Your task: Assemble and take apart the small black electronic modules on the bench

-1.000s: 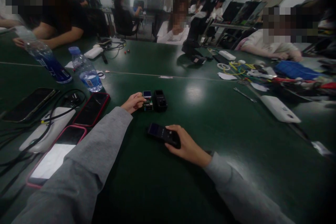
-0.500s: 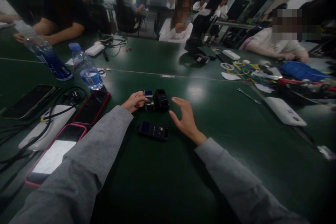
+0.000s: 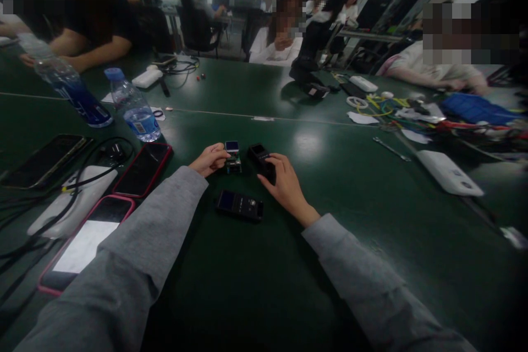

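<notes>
On the dark green table (image 3: 313, 214), my left hand (image 3: 209, 159) pinches a small circuit board with a little blue screen (image 3: 232, 156). Just right of it, my right hand (image 3: 284, 184) grips a black box-shaped part (image 3: 260, 155), which is tilted. A flat black device with a dim screen (image 3: 240, 205) lies on the table between my forearms, touched by neither hand. Both arms wear grey sleeves.
At left lie several phones (image 3: 144, 169), a white power bank (image 3: 76, 201) with black cables and two water bottles (image 3: 134, 106). At right are another white power bank (image 3: 449, 173), a metal tool (image 3: 391, 149) and a heap of coloured wires (image 3: 416, 113). Other people sit along the far side.
My right hand let go of the flat black device, rose open, then moved forward and closed on the black box-shaped part, tilting it. My left hand stayed on the circuit board.
</notes>
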Tool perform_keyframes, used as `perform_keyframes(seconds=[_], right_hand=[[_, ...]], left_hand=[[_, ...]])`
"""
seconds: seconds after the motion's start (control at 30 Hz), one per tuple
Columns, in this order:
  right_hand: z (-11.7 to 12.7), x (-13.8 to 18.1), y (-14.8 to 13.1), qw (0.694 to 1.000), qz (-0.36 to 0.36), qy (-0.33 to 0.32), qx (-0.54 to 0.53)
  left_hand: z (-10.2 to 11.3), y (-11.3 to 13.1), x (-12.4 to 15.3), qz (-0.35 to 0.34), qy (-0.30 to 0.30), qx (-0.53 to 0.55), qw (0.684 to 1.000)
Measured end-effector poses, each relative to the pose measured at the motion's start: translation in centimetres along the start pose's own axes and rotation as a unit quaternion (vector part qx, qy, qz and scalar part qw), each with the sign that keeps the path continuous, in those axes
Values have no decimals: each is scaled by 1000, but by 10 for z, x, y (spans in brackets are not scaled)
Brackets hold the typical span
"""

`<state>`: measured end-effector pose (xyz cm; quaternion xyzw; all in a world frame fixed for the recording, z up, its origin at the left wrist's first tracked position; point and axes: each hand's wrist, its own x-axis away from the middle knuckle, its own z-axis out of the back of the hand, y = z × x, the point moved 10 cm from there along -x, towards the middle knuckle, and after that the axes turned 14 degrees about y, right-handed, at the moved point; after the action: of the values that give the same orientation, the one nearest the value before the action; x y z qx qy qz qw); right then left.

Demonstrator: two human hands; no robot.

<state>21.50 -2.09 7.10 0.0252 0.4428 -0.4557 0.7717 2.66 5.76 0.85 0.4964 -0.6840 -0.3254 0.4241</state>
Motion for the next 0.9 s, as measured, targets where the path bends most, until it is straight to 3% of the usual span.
perform_keyframes(seconds=[0.3, 0.47, 0.53, 0.73, 0.9], right_hand=[[11, -3, 26, 990, -94, 50, -90], [12, 3, 53, 979, -174, 66, -82], [11, 4, 51, 980, -168, 65, -79], [0, 1, 13, 999, -15, 0, -31], [11, 0, 34, 995, -71, 63, -28]], left_hand=[[2, -1, -1, 0, -12, -6, 1000], [3, -1, -2, -2, -11, -8, 1000], [3, -2, -3, -2, -11, -9, 1000], [2, -1, -2, -6, -16, -6, 1000], [2, 0, -1, -6, -6, -8, 1000]])
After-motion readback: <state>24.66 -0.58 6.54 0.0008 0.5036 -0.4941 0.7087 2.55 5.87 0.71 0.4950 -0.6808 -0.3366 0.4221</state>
